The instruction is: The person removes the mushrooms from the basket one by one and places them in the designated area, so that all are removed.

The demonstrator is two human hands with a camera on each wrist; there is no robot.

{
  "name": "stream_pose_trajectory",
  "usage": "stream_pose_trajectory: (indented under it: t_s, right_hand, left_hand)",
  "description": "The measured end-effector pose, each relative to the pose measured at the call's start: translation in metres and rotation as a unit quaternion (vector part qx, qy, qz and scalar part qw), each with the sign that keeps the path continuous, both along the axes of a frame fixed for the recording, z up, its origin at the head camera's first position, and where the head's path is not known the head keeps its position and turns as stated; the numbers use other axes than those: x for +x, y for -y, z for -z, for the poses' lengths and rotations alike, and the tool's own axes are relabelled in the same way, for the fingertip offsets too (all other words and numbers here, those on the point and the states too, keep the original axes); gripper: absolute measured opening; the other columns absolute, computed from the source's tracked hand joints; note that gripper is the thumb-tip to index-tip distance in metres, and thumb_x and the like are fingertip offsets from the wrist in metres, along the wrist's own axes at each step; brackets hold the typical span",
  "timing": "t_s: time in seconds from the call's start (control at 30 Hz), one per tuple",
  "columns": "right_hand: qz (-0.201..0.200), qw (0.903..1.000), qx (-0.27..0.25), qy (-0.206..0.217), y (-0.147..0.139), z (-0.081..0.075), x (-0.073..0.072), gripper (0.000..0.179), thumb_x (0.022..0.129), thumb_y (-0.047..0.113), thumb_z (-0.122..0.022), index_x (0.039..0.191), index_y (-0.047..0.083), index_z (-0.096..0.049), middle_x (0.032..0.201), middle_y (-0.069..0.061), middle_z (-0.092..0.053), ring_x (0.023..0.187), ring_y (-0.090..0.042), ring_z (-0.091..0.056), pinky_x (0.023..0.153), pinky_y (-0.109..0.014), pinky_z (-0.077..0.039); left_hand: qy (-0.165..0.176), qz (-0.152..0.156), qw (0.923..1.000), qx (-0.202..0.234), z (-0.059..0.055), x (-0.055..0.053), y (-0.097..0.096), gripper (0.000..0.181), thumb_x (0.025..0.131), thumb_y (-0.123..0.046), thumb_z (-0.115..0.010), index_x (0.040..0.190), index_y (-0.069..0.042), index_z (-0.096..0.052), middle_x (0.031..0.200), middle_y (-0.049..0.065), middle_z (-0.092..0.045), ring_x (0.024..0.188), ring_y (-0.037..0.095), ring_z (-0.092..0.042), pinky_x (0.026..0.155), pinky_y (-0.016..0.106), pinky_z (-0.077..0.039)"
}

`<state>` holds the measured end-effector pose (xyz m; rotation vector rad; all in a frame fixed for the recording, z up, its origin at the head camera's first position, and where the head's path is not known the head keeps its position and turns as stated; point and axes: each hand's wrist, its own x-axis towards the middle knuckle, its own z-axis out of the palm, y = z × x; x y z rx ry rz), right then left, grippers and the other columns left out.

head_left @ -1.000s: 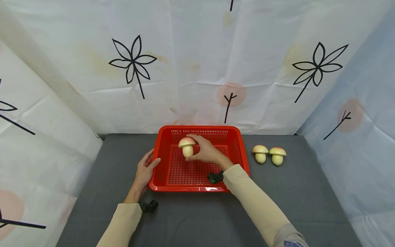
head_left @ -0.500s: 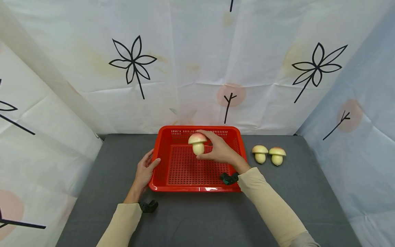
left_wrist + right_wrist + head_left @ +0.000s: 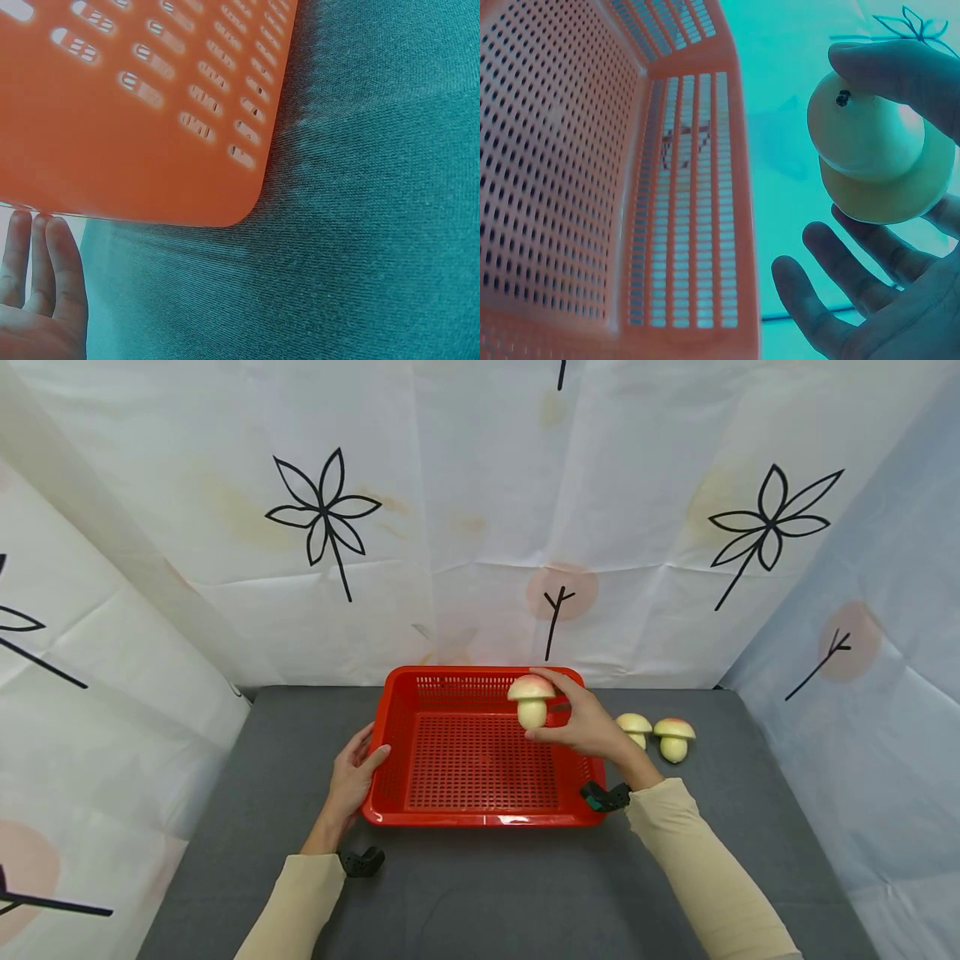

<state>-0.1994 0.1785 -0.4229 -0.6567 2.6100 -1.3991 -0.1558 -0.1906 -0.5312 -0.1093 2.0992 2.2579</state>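
Note:
A toy mushroom [image 3: 532,712] with a yellow and pinkish cap and a pale stem is pinched in my right hand [image 3: 588,722], upright above the right part of the red basket [image 3: 480,819]. In the right wrist view, the thumb presses the rounded stem end of the mushroom [image 3: 866,139], which has a dark spot. At the left side of the basket, my left hand [image 3: 351,777] holds the rim, its thumb over the edge. The left wrist view shows fingertips [image 3: 64,240] against the basket's outer wall [image 3: 150,165]; the thumb is out of that view.
Two more toy mushrooms, one [image 3: 634,725] partly behind my right hand and another [image 3: 674,739] beside it, lie right of the basket on the grey tabletop [image 3: 480,893]. White patterned cloth [image 3: 465,527] hangs behind and at both sides.
My right hand has carried the mushroom rightward and slightly up, from over the basket's left-centre to near its right side. The left hand and basket stay put.

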Motion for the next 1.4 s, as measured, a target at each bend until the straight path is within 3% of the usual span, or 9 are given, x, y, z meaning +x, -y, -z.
stream_pose_trajectory:
  t_s: [0.2, 0.53, 0.63, 0.8, 0.9, 1.1, 1.23, 1.4]
  right_hand:
    - [0.006, 0.9997, -0.019, 0.012, -0.023, 0.001, 0.003, 0.089, 0.072, 0.031, -0.082, 0.146, 0.026, -0.032, 0.134, 0.0, -0.045, 0.115, -0.027, -0.048, 0.084, -0.049, -0.049]
    - [0.022, 0.9991, -0.023, 0.028, -0.065, -0.003, 0.006, 0.088, 0.075, 0.022, -0.08, 0.147, 0.023, -0.029, 0.137, -0.008, -0.041, 0.109, -0.04, -0.054, 0.074, -0.037, -0.054]
    - [0.03, 0.9992, -0.017, 0.023, -0.079, -0.004, 0.006, 0.087, 0.077, 0.019, -0.079, 0.147, 0.022, -0.027, 0.137, -0.01, -0.041, 0.107, -0.04, -0.056, 0.075, -0.037, -0.054]
    - [0.05, 0.9986, 0.011, 0.011, -0.101, -0.005, 0.007, 0.088, 0.078, 0.018, -0.078, 0.148, 0.015, -0.025, 0.138, -0.013, -0.039, 0.108, -0.038, -0.055, 0.086, -0.047, -0.049]
    - [0.064, 0.9975, 0.029, 0.005, -0.115, -0.006, 0.009, 0.088, 0.078, 0.02, -0.078, 0.148, 0.014, -0.025, 0.139, -0.014, -0.038, 0.108, -0.037, -0.055, 0.089, -0.046, -0.047]
    - [0.087, 0.9953, 0.039, 0.018, -0.143, -0.006, 0.015, 0.089, 0.079, 0.019, -0.076, 0.149, 0.015, -0.022, 0.135, -0.018, -0.04, 0.108, -0.042, -0.054, 0.079, -0.031, -0.053]
    - [0.107, 0.9923, 0.062, 0.002, -0.162, -0.001, 0.017, 0.089, 0.079, 0.02, -0.077, 0.149, 0.011, -0.022, 0.131, -0.018, -0.042, 0.111, -0.04, -0.05, 0.083, -0.044, -0.05]
    - [0.127, 0.9889, 0.077, -0.013, -0.181, 0.007, 0.02, 0.089, 0.079, 0.017, -0.076, 0.148, 0.005, -0.021, 0.13, -0.02, -0.042, 0.112, -0.038, -0.045, 0.085, -0.052, -0.046]
  left_hand:
    - [0.0, -0.003, 1.0, -0.005, -0.001, 0.0, 0.0, 0.059, 0.092, -0.023, -0.062, 0.144, -0.02, -0.035, 0.139, 0.008, -0.045, 0.114, 0.027, -0.055, 0.081, 0.037, -0.054]
    - [0.001, -0.003, 1.0, -0.008, -0.001, -0.002, 0.0, 0.059, 0.091, -0.023, -0.062, 0.144, -0.019, -0.035, 0.139, 0.009, -0.045, 0.113, 0.027, -0.056, 0.08, 0.036, -0.054]
    - [-0.003, -0.001, 1.0, -0.009, 0.0, -0.003, 0.0, 0.059, 0.092, -0.023, -0.062, 0.145, -0.019, -0.035, 0.14, 0.01, -0.044, 0.113, 0.026, -0.056, 0.08, 0.036, -0.054]
    - [0.002, 0.0, 0.9999, -0.01, 0.001, -0.003, 0.001, 0.06, 0.091, -0.024, -0.062, 0.145, -0.02, -0.034, 0.14, 0.01, -0.043, 0.111, 0.022, -0.057, 0.08, 0.036, -0.054]
    - [0.012, -0.001, 0.9999, -0.004, -0.002, -0.003, 0.0, 0.06, 0.091, -0.023, -0.063, 0.144, -0.02, -0.035, 0.14, 0.009, -0.044, 0.112, 0.024, -0.057, 0.081, 0.037, -0.054]
    - [0.015, 0.008, 0.9998, 0.011, -0.019, 0.003, -0.003, 0.06, 0.093, -0.016, -0.06, 0.146, -0.013, -0.032, 0.141, 0.013, -0.042, 0.119, 0.037, -0.049, 0.088, 0.048, -0.048]
    - [0.014, 0.014, 0.9997, 0.011, -0.024, 0.005, -0.004, 0.061, 0.093, -0.015, -0.059, 0.146, -0.011, -0.03, 0.142, 0.015, -0.04, 0.121, 0.04, -0.046, 0.089, 0.051, -0.046]
    - [0.015, 0.006, 0.9999, -0.003, -0.012, 0.002, -0.001, 0.061, 0.092, -0.022, -0.062, 0.145, -0.017, -0.033, 0.14, 0.011, -0.043, 0.117, 0.032, -0.052, 0.086, 0.043, -0.051]
